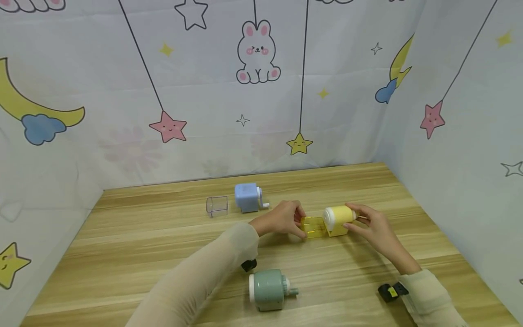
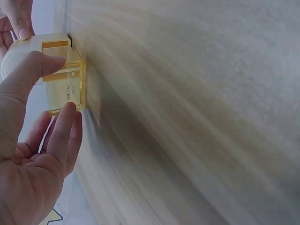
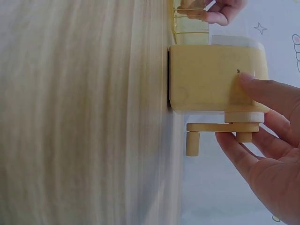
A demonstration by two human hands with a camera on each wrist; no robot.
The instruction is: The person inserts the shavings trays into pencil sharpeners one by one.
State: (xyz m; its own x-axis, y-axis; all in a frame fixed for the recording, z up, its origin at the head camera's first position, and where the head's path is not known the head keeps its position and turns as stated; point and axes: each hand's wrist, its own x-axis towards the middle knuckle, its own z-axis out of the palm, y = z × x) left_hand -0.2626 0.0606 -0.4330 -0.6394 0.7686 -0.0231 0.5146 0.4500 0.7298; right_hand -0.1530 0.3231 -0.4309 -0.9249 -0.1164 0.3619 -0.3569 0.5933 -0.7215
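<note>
1. Pinched between the left hand's (image 1: 283, 219) thumb and fingers is the clear yellow drawer (image 1: 313, 227); the right hand (image 1: 377, 231) grips the yellow sharpener (image 1: 341, 215) near its crank (image 3: 211, 127).
2. From the left grip I see the sharpener directly to the right, its barrel's long axis running left to right. The drawer adjoins its left side, left hand nearer; I can't tell how far in it sits.
3. I count three sharpeners, yellow, blue (image 1: 246, 197) and green (image 1: 267, 290), and two drawers, one yellow, one purple-edged (image 1: 217, 205).
</note>
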